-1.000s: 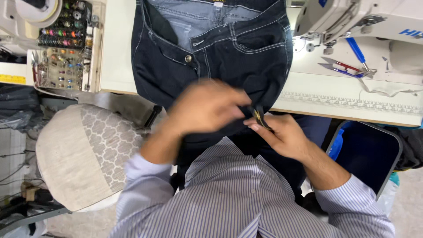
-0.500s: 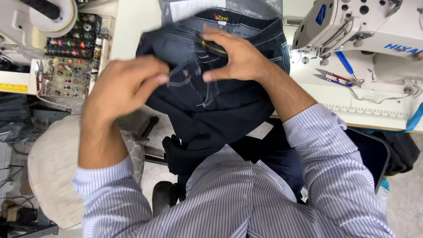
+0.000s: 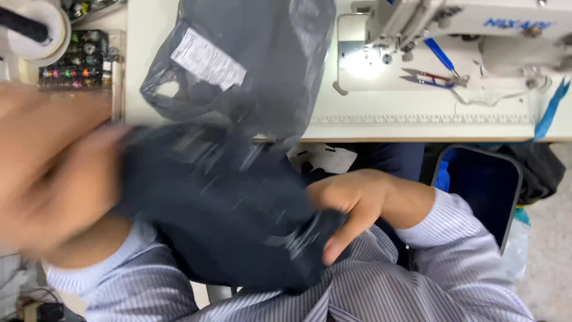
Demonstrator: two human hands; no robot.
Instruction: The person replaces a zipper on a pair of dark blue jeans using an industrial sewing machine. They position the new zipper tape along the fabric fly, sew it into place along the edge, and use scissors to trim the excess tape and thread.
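A pair of dark blue jeans (image 3: 220, 203) lies bunched over my lap, blurred by motion. My left hand (image 3: 53, 179) is close to the camera and very blurred, gripping the left edge of the jeans. Pinching the lower right part of the fabric is my right hand (image 3: 351, 206), fingers curled down over it. More dark cloth in a thin grey plastic bag (image 3: 250, 65) with a white label rests on the white sewing table (image 3: 417, 116) just beyond the jeans.
A white sewing machine (image 3: 476, 24) stands at the back right, with small snips (image 3: 429, 77) and a blue-handled tool on the table. A rack of coloured thread bobbins (image 3: 74, 62) and a large spool sit at the left. A blue bin (image 3: 482, 185) is at my right.
The jeans came off the table toward my lap. My left hand swung out to the left near the camera, and my right hand dropped low to the right with the fabric.
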